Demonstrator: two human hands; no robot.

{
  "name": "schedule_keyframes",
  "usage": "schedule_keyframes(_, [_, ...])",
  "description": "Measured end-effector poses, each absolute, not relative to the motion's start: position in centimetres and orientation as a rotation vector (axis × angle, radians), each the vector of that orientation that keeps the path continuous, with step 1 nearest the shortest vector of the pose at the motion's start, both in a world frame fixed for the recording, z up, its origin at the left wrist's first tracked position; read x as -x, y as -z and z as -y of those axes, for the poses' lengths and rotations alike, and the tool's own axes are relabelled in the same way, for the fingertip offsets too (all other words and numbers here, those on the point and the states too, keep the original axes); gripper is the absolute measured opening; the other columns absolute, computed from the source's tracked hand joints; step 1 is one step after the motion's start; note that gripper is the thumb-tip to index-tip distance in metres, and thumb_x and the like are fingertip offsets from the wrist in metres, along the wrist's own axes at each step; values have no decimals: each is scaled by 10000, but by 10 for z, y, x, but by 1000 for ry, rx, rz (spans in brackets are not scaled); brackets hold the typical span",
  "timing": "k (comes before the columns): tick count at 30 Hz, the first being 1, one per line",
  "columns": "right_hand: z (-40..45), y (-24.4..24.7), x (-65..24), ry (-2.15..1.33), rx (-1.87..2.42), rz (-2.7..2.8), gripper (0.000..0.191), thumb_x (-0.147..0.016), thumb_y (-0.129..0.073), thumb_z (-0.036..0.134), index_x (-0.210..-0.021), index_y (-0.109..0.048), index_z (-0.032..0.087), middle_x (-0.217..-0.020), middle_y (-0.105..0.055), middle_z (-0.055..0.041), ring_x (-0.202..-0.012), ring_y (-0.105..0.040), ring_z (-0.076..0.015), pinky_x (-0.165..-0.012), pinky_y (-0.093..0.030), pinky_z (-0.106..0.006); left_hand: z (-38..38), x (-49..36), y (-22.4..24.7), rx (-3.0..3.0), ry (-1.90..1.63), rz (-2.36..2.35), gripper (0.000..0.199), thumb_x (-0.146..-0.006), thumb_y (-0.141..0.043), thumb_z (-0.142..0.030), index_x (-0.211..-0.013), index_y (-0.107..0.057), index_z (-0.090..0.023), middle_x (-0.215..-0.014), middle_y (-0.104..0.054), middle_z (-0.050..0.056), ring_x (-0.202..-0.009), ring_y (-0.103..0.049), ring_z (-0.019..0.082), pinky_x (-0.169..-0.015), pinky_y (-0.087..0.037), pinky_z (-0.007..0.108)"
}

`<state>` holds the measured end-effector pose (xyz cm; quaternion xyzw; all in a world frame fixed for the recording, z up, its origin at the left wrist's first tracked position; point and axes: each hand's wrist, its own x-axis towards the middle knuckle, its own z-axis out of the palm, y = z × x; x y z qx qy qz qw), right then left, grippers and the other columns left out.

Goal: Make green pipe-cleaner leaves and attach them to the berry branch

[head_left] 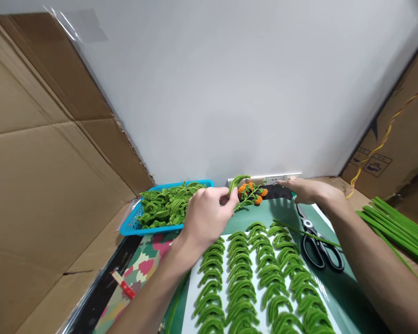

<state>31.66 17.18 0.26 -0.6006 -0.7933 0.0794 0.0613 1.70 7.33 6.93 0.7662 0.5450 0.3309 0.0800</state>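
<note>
My left hand is closed, pinching a curved green pipe-cleaner leaf between thumb and fingertips, upright in the air. My right hand stretches out flat at the back right, fingers extended, near the scissors' blades; a small green bit shows beneath it. Behind my left hand lies a sprig of orange pipe-cleaner flowers with green stems. Rows of similar curved green leaves cover a white sheet in front of me. A blue basket heaped with green leaves sits to the left.
Black-handled scissors lie on the green mat, a single green stem across them. A bundle of straight green pipe cleaners is at the right. Cardboard walls flank the table; a power strip runs along the white back wall.
</note>
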Motion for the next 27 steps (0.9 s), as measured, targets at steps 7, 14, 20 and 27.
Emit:
schedule_keyframes(7, [-162, -40, -311, -369, 1725, 2353, 403, -1053, -546, 518, -1114, -791, 203, -894, -816, -88, -753, -760, -204, -672, -537, -313, -75, -19, -66, -2342, -899, -1665, 497, -1008, -588, -390, -548, -607, -204, -555, -662, 11, -521, -529, 141, -624, -346, 313])
schedule_keyframes(14, [-124, -70, -256, -854, 912, 2230, 407, -1046, -604, 515, -1003, -812, 167, -818, -794, -51, -684, -701, -143, -624, -503, -273, -76, -20, -60, -2523, -787, -1721, 449, -1034, -567, -381, -626, -646, -212, -589, -670, 9, -524, -518, 151, -613, -288, 327])
schedule_keyframes(20, [-132, -64, -270, -642, 1017, 2428, 199, -990, -660, 327, -974, -819, 208, -851, -797, -25, -724, -681, -144, -656, -485, -277, -78, -18, -57, -2626, -781, -1777, 440, -1043, -571, -385, -655, -703, -225, -574, -655, 18, -521, -535, 172, -596, -237, 344])
schedule_keyframes(27, [-162, -31, -311, -172, 1724, 2389, 422, -922, -655, 227, -1331, -752, 192, -1161, -809, -154, -997, -782, -293, -832, -579, -380, -78, -17, -58, -2639, -749, -1817, 418, -1045, -580, -406, -699, -733, -227, -603, -692, 28, -556, -601, 198, -598, -253, 344])
